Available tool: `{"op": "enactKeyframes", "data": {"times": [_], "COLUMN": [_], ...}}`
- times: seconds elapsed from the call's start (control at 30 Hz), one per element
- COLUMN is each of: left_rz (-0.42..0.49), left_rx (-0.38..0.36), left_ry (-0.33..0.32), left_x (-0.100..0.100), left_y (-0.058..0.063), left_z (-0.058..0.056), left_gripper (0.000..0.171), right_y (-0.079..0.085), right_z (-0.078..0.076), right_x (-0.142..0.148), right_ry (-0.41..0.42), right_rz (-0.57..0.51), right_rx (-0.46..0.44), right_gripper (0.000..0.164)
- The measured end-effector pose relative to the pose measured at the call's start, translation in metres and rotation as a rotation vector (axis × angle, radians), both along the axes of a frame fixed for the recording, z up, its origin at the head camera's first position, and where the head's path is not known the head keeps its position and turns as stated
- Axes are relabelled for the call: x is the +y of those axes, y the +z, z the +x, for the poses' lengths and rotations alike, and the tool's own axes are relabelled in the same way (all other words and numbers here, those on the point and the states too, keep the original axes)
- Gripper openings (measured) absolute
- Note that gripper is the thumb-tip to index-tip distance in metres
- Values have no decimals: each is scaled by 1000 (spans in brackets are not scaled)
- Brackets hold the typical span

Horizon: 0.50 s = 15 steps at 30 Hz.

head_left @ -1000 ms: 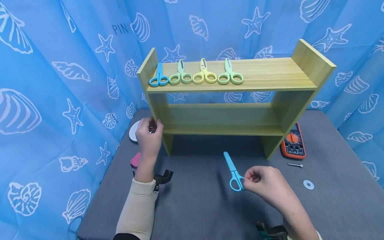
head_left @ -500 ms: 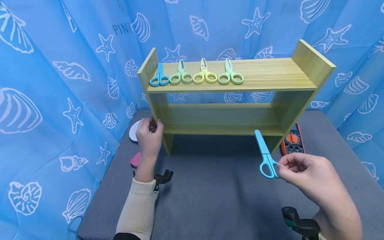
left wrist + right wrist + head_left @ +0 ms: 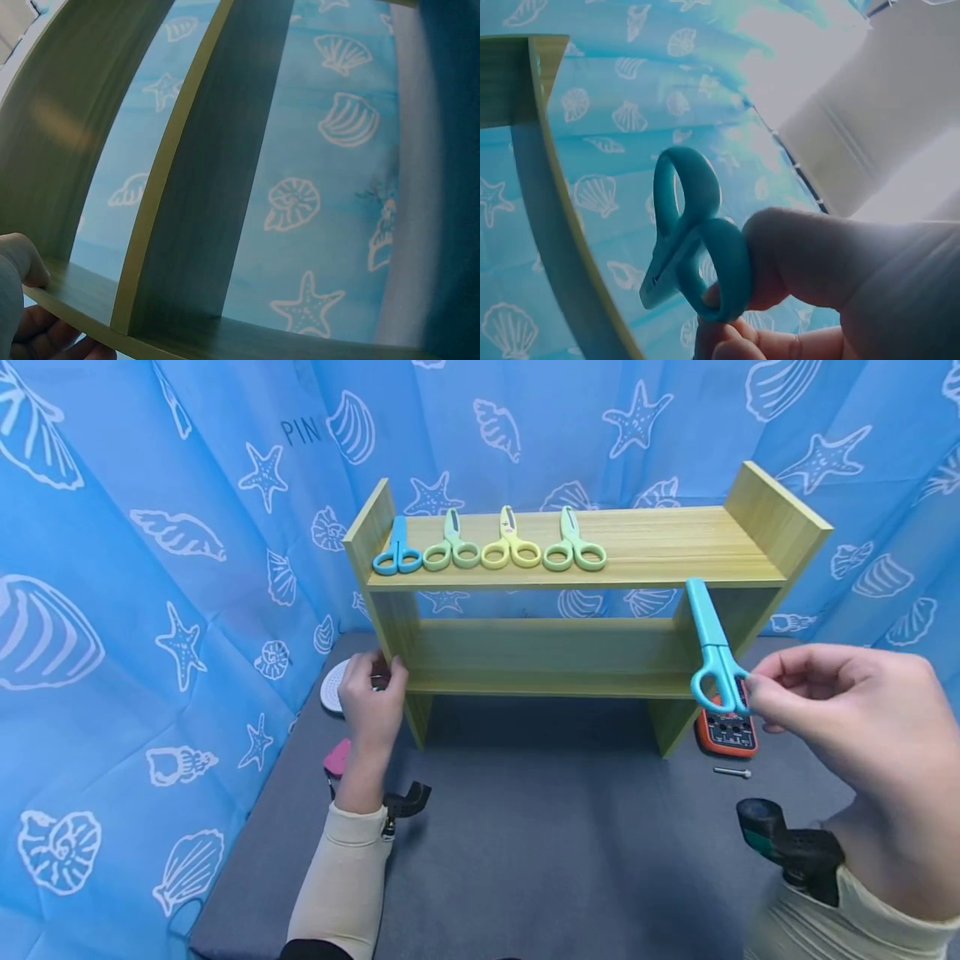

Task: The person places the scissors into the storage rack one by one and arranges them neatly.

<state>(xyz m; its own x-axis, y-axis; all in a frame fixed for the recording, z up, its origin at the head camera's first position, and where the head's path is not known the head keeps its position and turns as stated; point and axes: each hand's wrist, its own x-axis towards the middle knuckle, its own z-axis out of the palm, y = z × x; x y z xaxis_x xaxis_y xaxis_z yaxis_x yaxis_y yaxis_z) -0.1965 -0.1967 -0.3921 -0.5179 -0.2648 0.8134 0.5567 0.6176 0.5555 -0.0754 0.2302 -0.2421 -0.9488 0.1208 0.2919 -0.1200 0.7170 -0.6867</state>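
Note:
My right hand (image 3: 855,710) pinches one finger loop of a pair of turquoise scissors (image 3: 708,639), held in the air before the right end of a wooden shelf (image 3: 555,683). The blades point up and away; in the right wrist view the loops (image 3: 686,187) face the camera. My left hand (image 3: 372,697) grips the shelf's left side panel, thumb on the inner face and fingers outside, as the left wrist view shows. On the top board lie blue scissors (image 3: 399,558), green scissors (image 3: 452,553), yellow scissors (image 3: 510,553) and another green pair (image 3: 573,553), side by side from the left end.
An orange multimeter (image 3: 726,733) lies by the shelf's right leg, partly behind the scissors. A bolt (image 3: 732,772) is in front of it. Left of the shelf are a white round object (image 3: 332,687) and a pink item (image 3: 337,758). A blue shell-print curtain (image 3: 225,527) hangs behind.
My right hand has carried the turquoise scissors right and upward, from low over the table to near the top board's front edge. The left hand stays on the side panel.

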Motion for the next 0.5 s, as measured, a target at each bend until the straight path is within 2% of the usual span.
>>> {"op": "enactKeyframes", "data": {"times": [0.17,0.3,0.5], "left_rz": [9,24,24], "left_rx": [-2,1,1], "left_ry": [5,-11,-25], "left_x": [-1,-1,-1], "left_y": [1,1,1], "left_z": [0,0,0], "left_gripper": [8,7,7], "right_y": [30,51,72], "right_z": [-27,-57,-99], "right_x": [-11,-18,-28], "right_ry": [-18,-12,16], "right_rz": [22,55,121], "right_rx": [-3,-43,-118], "right_gripper": [24,33,35]}}
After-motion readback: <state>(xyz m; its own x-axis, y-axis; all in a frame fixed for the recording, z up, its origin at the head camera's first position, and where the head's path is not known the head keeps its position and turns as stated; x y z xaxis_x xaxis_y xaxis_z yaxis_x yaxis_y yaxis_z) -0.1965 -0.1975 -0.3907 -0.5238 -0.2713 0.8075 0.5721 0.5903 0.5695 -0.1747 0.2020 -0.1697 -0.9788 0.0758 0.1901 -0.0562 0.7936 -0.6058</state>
